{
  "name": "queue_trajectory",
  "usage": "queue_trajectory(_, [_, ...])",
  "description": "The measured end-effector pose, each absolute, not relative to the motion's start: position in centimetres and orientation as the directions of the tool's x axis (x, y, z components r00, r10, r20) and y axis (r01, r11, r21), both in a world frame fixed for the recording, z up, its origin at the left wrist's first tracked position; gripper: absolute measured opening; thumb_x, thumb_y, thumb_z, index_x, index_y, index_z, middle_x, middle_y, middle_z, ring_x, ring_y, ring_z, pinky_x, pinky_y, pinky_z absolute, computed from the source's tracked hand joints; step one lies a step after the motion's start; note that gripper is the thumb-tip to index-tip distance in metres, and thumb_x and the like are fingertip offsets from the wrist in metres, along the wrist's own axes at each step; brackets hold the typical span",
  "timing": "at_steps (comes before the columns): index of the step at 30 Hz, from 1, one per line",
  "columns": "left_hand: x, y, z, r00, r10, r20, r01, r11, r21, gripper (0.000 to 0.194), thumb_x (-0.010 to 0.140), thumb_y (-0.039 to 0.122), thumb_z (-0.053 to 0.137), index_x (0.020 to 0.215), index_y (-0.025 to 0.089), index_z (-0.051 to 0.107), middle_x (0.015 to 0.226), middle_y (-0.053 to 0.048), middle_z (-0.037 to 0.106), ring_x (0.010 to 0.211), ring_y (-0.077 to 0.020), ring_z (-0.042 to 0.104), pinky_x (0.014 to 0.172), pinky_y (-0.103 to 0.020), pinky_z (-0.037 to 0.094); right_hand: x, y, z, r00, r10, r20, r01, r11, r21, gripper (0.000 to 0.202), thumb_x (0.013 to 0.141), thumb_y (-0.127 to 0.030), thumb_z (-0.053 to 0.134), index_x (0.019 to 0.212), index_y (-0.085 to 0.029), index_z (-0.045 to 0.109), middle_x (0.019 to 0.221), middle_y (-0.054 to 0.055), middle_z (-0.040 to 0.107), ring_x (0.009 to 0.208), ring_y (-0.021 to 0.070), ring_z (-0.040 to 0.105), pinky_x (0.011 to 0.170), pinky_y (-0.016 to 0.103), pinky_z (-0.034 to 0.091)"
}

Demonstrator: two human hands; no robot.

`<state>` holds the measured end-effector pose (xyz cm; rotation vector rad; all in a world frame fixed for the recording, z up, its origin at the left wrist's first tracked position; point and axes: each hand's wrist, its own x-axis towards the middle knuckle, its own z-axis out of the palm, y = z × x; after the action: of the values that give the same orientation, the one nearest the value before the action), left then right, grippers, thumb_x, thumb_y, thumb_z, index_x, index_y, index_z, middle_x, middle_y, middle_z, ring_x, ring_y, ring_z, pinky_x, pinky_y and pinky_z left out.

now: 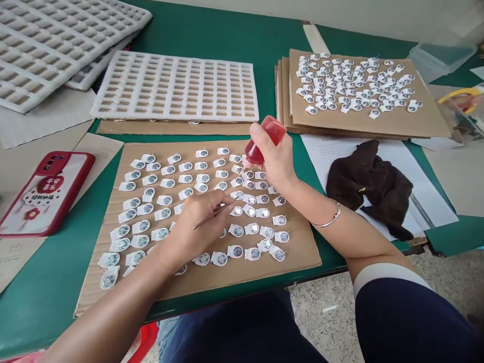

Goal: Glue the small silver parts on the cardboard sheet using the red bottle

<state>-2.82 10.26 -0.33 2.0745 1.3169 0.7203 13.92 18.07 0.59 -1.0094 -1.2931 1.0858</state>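
My left hand (pixel 202 219) is closed around thin metal tweezers (pixel 210 217), whose tips point right over the rows of small parts. In my right hand (pixel 280 160) is a red squeeze bottle (pixel 273 130), tilted with its nozzle (pixel 246 165) down beside the parts at the upper right. These small white-tabbed parts with round silvery faces, one of them a part (pixel 236 251) near the front, lie in rough rows on a cardboard sheet (pixel 295 264). My left hand and forearm hide several of them. I cannot tell whether the nozzle touches a part.
Behind the sheet lies a white foam tray (pixel 172 58), with more foam trays (pixel 75 30) at back left. Stacked cardboard (pixel 325 118) bearing similar parts stands at back right. A phone (pixel 71 186) lies left; a dark cloth (pixel 366 181) lies on paper (pixel 434 201) at right.
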Motion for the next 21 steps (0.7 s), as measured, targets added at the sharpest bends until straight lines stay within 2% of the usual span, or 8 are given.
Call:
queue_trajectory(6, [-3.3, 10.3, -0.6, 0.344, 0.936, 0.076, 0.634, -0.292, 0.716, 0.013, 0.08, 0.023, 0.055, 0.089, 0.02, 0.063, 0.084, -0.001, 0.068, 0.07, -0.012, 0.062, 0.059, -0.021, 0.047, 13.9, 18.3, 0.9, -0.005, 0.977, 0.214, -0.053, 0.214, -0.975, 0.03, 0.08, -0.05, 0.049, 0.07, -0.023, 0.038, 0.055, -0.005, 0.045, 0.04, 0.0081, 0.052, 0.032, 0.021, 0.042])
queue_trajectory(13, [-3.0, 10.2, -1.1, 0.398, 0.897, 0.191, 0.59, -0.41, 0.696, 0.014, 0.078, 0.019, 0.055, 0.09, 0.018, 0.063, 0.082, -0.003, 0.067, 0.069, -0.0132, 0.062, 0.057, -0.022, 0.048, 14.1, 18.4, 0.4, -0.012, 0.963, 0.268, -0.01, 0.268, -0.963, 0.029, 0.083, -0.048, 0.045, 0.071, -0.023, 0.039, 0.055, -0.005, 0.044, 0.042, 0.0094, 0.054, 0.034, 0.023, 0.044])
queue_trajectory(21, [-3.0, 10.2, -1.3, 0.421, 0.872, 0.251, 0.573, -0.47, 0.672, 0.014, 0.077, 0.013, 0.054, 0.088, 0.017, 0.062, 0.08, -0.002, 0.066, 0.07, -0.013, 0.062, 0.059, -0.023, 0.048, 14.3, 18.5, -0.2, -0.029, 0.94, 0.34, 0.072, 0.342, -0.937, 0.032, 0.085, -0.052, 0.038, 0.086, -0.021, 0.048, 0.057, -0.002, 0.044, 0.048, 0.0127, 0.057, 0.037, 0.026, 0.047])
